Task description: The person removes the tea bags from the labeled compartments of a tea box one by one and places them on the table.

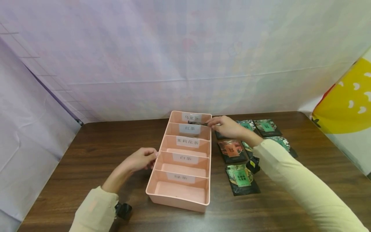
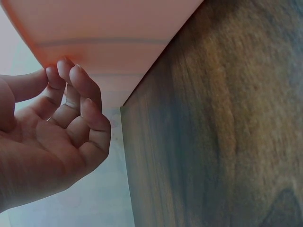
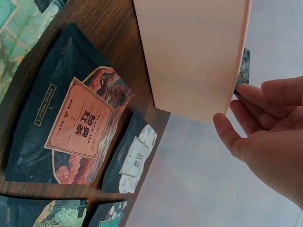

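A pink divided box [image 1: 178, 201] stands on the table, its compartments carrying white labels with Chinese tea names. My left hand [image 1: 142, 158] pinches the box's left rim between thumb and forefinger, the other fingers curled beside the outer wall [image 2: 109, 28]. At the far end, my right hand [image 1: 229, 127] holds a dark tea packet [image 1: 197, 123] by its right end, over the box's right rim. The packet is seen nearly edge-on at the farthest compartment, labelled oolong tea. In the right wrist view, part of this packet [image 3: 244, 71] shows above the rim, beyond my fingertips.
Several tea packets lie right of the box, under and around my right forearm. Among them are a red-labelled black tea packet [image 1: 232, 150] and a green-labelled one [image 1: 242, 180] nearest me. A pale patterned curtain [image 1: 185, 58] hangs behind the brown wooden table [image 1: 116, 135].
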`<move>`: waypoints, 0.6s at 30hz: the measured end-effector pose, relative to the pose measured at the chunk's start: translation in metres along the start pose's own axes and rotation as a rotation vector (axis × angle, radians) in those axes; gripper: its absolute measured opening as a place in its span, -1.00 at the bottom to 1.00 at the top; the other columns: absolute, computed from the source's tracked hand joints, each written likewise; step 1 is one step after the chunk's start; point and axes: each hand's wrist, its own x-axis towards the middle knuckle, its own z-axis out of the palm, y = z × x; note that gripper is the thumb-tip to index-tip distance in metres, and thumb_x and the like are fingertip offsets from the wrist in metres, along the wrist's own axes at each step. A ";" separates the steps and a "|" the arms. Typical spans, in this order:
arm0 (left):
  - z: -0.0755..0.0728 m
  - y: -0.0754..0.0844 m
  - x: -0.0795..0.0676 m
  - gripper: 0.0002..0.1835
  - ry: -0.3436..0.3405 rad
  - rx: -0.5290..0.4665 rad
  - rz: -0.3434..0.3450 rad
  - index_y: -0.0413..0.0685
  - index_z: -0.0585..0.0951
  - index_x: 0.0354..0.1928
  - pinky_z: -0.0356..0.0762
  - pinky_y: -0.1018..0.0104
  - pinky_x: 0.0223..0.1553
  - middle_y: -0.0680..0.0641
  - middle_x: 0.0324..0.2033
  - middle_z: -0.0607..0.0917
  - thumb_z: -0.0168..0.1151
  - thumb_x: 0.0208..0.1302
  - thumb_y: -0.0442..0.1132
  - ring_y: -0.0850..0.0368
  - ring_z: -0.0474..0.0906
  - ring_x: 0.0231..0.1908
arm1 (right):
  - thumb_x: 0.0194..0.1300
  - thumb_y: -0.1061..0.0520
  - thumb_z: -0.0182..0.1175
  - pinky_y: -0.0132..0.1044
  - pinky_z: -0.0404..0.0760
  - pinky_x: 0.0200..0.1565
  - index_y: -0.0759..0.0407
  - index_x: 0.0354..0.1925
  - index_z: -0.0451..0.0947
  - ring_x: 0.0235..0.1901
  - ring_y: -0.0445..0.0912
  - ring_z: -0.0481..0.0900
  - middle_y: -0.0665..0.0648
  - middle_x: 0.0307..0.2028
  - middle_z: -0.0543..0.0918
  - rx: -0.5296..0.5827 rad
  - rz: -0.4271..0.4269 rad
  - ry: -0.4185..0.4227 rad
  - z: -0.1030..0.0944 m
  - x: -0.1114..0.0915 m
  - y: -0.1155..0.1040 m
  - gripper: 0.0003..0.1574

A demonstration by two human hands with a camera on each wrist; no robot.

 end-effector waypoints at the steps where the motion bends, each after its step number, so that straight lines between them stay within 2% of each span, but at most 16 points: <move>1: 0.000 0.000 0.000 -0.76 0.000 -0.001 0.000 -0.31 0.43 -0.45 0.26 0.36 -0.57 -0.01 -0.66 0.44 -0.07 0.35 -0.30 0.19 0.39 -0.60 | 0.36 0.31 -0.13 0.03 0.36 0.05 0.42 0.10 0.39 0.12 0.20 0.34 0.37 0.20 0.30 0.002 0.007 0.001 0.000 -0.001 0.000 -0.61; 18: 0.000 0.000 0.000 -0.75 -0.003 -0.001 0.012 -0.32 0.43 -0.46 0.27 0.35 -0.57 0.01 -0.68 0.44 -0.07 0.35 -0.31 0.19 0.39 -0.62 | 0.38 0.30 -0.16 0.06 0.27 0.11 0.41 0.13 0.36 0.22 0.20 0.19 0.35 0.22 0.28 -0.007 0.009 0.026 -0.005 -0.002 -0.006 -0.59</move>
